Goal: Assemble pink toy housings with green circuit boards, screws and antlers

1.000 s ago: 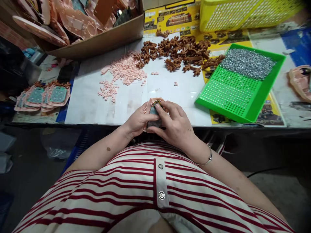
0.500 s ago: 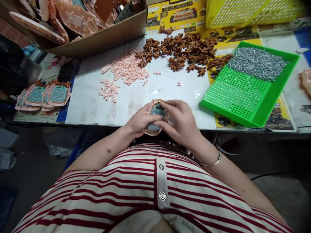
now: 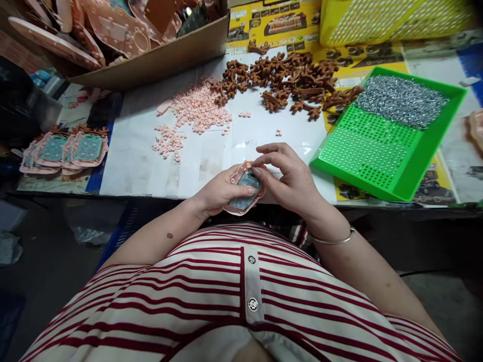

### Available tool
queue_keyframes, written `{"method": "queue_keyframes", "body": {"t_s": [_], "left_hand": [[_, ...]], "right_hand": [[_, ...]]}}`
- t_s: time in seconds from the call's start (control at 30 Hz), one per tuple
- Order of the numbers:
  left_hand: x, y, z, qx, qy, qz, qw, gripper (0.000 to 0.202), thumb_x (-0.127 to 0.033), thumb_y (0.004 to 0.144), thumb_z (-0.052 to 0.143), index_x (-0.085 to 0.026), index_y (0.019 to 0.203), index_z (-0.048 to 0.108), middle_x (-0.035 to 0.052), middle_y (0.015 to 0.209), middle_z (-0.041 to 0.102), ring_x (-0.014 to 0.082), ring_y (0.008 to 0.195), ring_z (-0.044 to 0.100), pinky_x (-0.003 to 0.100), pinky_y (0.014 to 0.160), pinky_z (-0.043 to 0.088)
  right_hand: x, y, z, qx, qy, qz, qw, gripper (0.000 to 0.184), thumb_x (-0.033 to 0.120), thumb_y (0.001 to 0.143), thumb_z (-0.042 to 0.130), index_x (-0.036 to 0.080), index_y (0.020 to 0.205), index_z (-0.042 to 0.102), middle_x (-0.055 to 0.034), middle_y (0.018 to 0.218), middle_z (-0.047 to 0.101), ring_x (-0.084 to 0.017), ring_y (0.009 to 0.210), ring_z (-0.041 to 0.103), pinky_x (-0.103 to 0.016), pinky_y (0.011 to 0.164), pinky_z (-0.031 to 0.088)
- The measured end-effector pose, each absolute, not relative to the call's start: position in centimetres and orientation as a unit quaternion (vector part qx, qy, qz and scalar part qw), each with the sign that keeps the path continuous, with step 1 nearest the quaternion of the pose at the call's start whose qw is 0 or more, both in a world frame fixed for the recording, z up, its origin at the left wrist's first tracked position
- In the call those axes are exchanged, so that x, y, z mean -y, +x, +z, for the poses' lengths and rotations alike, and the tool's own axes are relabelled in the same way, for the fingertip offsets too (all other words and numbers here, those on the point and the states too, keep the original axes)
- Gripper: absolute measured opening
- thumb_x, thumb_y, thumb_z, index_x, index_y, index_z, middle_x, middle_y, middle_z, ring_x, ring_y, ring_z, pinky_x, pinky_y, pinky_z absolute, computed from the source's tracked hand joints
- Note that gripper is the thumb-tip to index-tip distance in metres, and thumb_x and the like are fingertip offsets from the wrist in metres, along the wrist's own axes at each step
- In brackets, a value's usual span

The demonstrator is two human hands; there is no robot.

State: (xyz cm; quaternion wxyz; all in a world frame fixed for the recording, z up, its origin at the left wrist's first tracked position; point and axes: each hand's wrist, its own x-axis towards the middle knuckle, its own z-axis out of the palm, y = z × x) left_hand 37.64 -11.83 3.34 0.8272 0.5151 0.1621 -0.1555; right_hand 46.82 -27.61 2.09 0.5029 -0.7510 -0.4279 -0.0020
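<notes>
My left hand is wrapped round a small pink plastic casing with a blue-grey panel set in it. The left thumb lies across the panel. The casing is tilted, just in front of the table's near edge. At its upper end, my right hand is closed in a pinch, thumb and index fingertips together against the casing. Whatever is between those fingertips is hidden. Small pink rings lie heaped on the table beyond, alongside a pile of brown antler-shaped parts.
A green tray of silver screws stands at right. Assembled casings are stacked at left. A cardboard box of pink shells stands back left, a yellow basket back right.
The casing has turned clockwise and dropped slightly towards me. My right fingers have moved off the panel's middle and right side to a pinch at the upper end.
</notes>
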Motion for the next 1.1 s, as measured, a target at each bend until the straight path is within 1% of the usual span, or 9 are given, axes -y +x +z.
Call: {"method": "queue_keyframes", "body": {"t_s": [0.13, 0.23, 0.43, 0.57, 0.67, 0.8, 0.9, 1.0, 1.1], "left_hand": [[11.9, 37.7, 3.5, -0.166, 0.516, -0.163, 0.824, 0.049, -0.020, 0.064, 0.083, -0.017, 0.103, 0.053, -0.0008, 0.079, 0.068, 0.0139, 0.067, 0.065, 0.029, 0.066, 0.053], [11.9, 37.7, 3.6, -0.171, 0.516, -0.167, 0.823, 0.052, -0.021, 0.063, 0.082, -0.018, 0.106, 0.053, -0.0009, 0.080, 0.068, 0.0145, 0.066, 0.065, 0.030, 0.065, 0.053], [12.2, 37.8, 3.8, -0.181, 0.525, -0.156, 0.817, 0.053, -0.018, 0.062, 0.080, -0.017, 0.108, 0.055, -0.0009, 0.081, 0.068, 0.0146, 0.068, 0.065, 0.029, 0.067, 0.053], [12.4, 37.6, 3.9, -0.185, 0.521, -0.146, 0.820, 0.052, -0.017, 0.062, 0.077, -0.017, 0.109, 0.057, -0.0006, 0.081, 0.069, 0.0150, 0.069, 0.066, 0.029, 0.068, 0.053], [12.6, 37.6, 4.0, -0.187, 0.526, -0.144, 0.817, 0.051, -0.016, 0.062, 0.076, -0.017, 0.110, 0.058, 0.0000, 0.081, 0.069, 0.0157, 0.069, 0.066, 0.030, 0.069, 0.053], [12.8, 37.8, 4.2, -0.185, 0.543, -0.135, 0.808, 0.050, -0.015, 0.061, 0.076, -0.016, 0.108, 0.059, -0.0004, 0.082, 0.070, 0.0141, 0.071, 0.065, 0.028, 0.071, 0.052], [13.0, 38.0, 4.1, -0.182, 0.538, -0.157, 0.808, 0.047, -0.017, 0.062, 0.078, -0.016, 0.105, 0.058, -0.0001, 0.080, 0.069, 0.0142, 0.070, 0.065, 0.029, 0.070, 0.051], [13.2, 38.0, 4.0, -0.172, 0.522, -0.186, 0.815, 0.045, -0.020, 0.063, 0.079, -0.016, 0.102, 0.056, 0.0003, 0.079, 0.068, 0.0152, 0.067, 0.065, 0.030, 0.069, 0.051], [13.4, 38.1, 3.9, -0.176, 0.525, -0.178, 0.814, 0.044, -0.019, 0.062, 0.079, -0.016, 0.100, 0.056, -0.0002, 0.079, 0.067, 0.0149, 0.069, 0.065, 0.031, 0.071, 0.051]], "right_hand": [[27.5, 46.8, 2.1, 0.419, -0.757, -0.018, 0.502, 0.004, 0.023, 0.091, 0.062, 0.022, 0.089, 0.066, -0.0105, 0.112, 0.069, -0.025, 0.109, 0.066, -0.044, 0.094, 0.055], [27.5, 46.7, 2.3, 0.410, -0.769, -0.010, 0.490, 0.006, 0.021, 0.090, 0.060, 0.023, 0.087, 0.063, -0.0103, 0.111, 0.070, -0.025, 0.108, 0.066, -0.044, 0.093, 0.054], [27.3, 46.4, 2.7, 0.369, -0.796, 0.016, 0.479, 0.007, 0.021, 0.088, 0.058, 0.021, 0.082, 0.063, -0.0110, 0.109, 0.071, -0.026, 0.104, 0.066, -0.045, 0.094, 0.052], [27.4, 46.6, 2.7, 0.354, -0.796, 0.060, 0.487, 0.010, 0.025, 0.089, 0.060, 0.022, 0.080, 0.063, -0.0090, 0.105, 0.072, -0.024, 0.099, 0.066, -0.043, 0.090, 0.053], [27.7, 46.7, 2.5, 0.351, -0.797, 0.059, 0.489, 0.011, 0.026, 0.089, 0.060, 0.022, 0.079, 0.063, -0.0083, 0.102, 0.072, -0.023, 0.096, 0.066, -0.042, 0.088, 0.054], [28.2, 46.5, 2.3, 0.351, -0.802, 0.038, 0.482, 0.009, 0.025, 0.088, 0.059, 0.022, 0.080, 0.063, -0.0088, 0.103, 0.072, -0.024, 0.098, 0.066, -0.043, 0.089, 0.053], [28.4, 46.3, 2.1, 0.356, -0.801, 0.012, 0.481, 0.007, 0.022, 0.088, 0.058, 0.023, 0.083, 0.063, -0.0089, 0.101, 0.072, -0.025, 0.099, 0.066, -0.044, 0.090, 0.053], [28.6, 46.1, 1.8, 0.372, -0.791, -0.022, 0.486, 0.009, 0.022, 0.091, 0.055, 0.024, 0.091, 0.063, -0.0085, 0.101, 0.072, -0.025, 0.099, 0.066, -0.044, 0.089, 0.054], [28.8, 45.9, 1.4, 0.391, -0.780, -0.053, 0.485, 0.014, 0.021, 0.093, 0.053, 0.023, 0.098, 0.066, -0.0092, 0.104, 0.071, -0.025, 0.101, 0.067, -0.044, 0.089, 0.055]]}}
